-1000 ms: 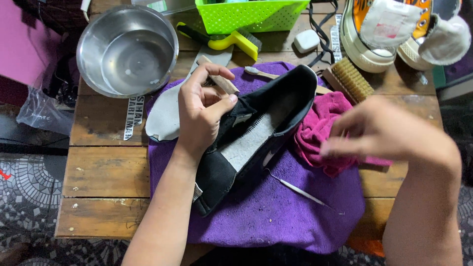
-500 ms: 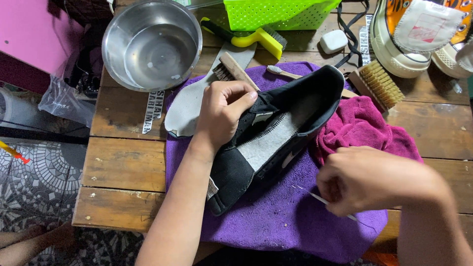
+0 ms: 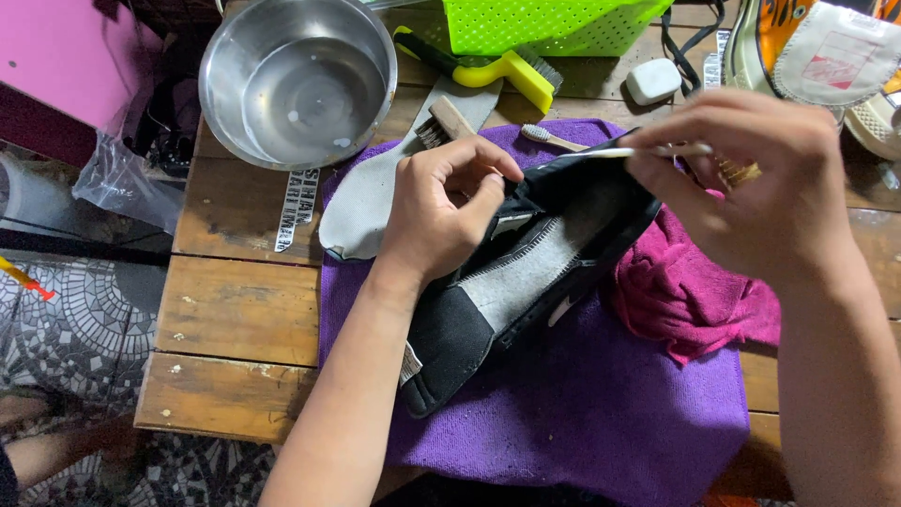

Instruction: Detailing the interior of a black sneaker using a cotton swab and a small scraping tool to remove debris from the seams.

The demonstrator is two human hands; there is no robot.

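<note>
left hand (image 3: 441, 211) grips black shoe (image 3: 526, 272) on purple cloth (image 3: 610, 413); right hand (image 3: 751, 178) pinches thin white stick (image 3: 610, 151) over shoe opening.

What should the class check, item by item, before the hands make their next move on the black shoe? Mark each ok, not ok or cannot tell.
1. Left hand grips the black shoe: ok.
2. Right hand holds the thin white stick over the shoe: ok.
3. Shoe rests on the purple cloth, not bare wood: ok.
4. Steel bowl holds water: cannot tell.
5. Pink rag lies beside the shoe: ok.
6. Grey insole is out of the shoe: ok.
</note>
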